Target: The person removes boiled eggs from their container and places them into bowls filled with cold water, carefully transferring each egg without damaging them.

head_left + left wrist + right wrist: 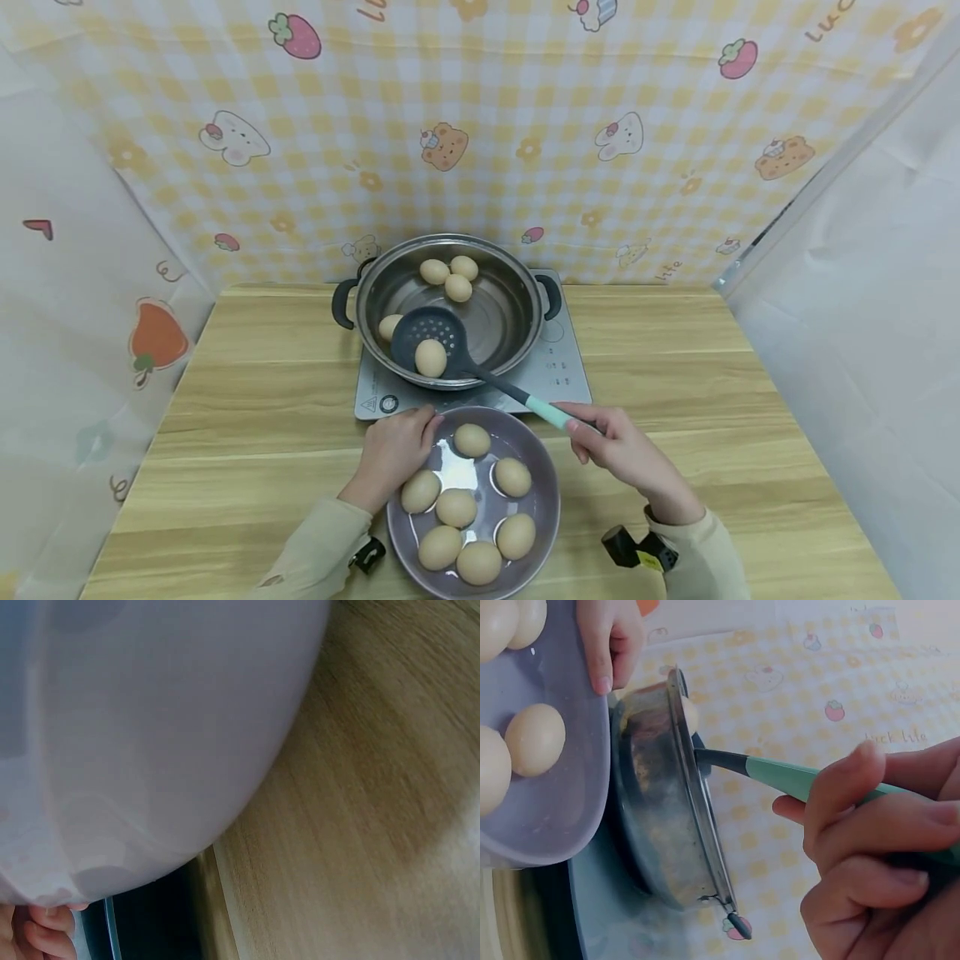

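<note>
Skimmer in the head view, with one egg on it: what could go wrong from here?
The egg on the skimmer sits loose near its edge and might roll off if the right grip tilts the handle. The skimmer might also knock the neighbouring egg in the pot. Should the left grip tip the bowl, its loose eggs could roll together and crack.
</note>
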`<state>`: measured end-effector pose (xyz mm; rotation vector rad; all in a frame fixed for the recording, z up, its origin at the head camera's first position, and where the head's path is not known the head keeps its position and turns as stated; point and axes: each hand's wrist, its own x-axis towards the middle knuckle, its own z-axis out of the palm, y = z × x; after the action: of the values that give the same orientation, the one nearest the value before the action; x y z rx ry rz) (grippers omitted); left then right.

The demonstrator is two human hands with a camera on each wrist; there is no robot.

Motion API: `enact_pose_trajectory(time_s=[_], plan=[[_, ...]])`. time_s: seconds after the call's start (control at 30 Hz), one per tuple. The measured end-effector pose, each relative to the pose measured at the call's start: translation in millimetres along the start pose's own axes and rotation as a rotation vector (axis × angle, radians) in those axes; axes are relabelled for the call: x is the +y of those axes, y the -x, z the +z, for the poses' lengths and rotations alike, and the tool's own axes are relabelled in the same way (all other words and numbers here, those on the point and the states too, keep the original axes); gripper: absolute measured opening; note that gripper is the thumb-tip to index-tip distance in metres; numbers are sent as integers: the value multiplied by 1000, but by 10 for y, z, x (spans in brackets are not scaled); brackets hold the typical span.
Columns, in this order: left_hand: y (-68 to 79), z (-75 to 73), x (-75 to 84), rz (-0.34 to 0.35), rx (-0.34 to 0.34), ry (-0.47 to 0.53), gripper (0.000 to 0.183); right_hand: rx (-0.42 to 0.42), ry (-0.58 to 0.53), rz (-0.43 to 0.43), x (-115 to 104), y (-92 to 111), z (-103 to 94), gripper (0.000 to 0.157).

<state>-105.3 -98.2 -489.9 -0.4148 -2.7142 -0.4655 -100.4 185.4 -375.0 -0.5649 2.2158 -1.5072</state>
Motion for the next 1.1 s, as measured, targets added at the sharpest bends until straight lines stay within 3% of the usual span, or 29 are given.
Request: enact_pose_trajectory(time_s=[0.33, 0.8, 1.1], plan=[[4, -2, 6, -8, -9, -3, 20, -4, -138, -6, 31, 124, -134, 35], [22, 14, 6, -2, -3, -3, 22, 42, -69, -139, 44, 414, -326, 31], [2, 9, -7, 7, 13, 0, 19, 26, -76, -217, 143, 782, -466, 44]])
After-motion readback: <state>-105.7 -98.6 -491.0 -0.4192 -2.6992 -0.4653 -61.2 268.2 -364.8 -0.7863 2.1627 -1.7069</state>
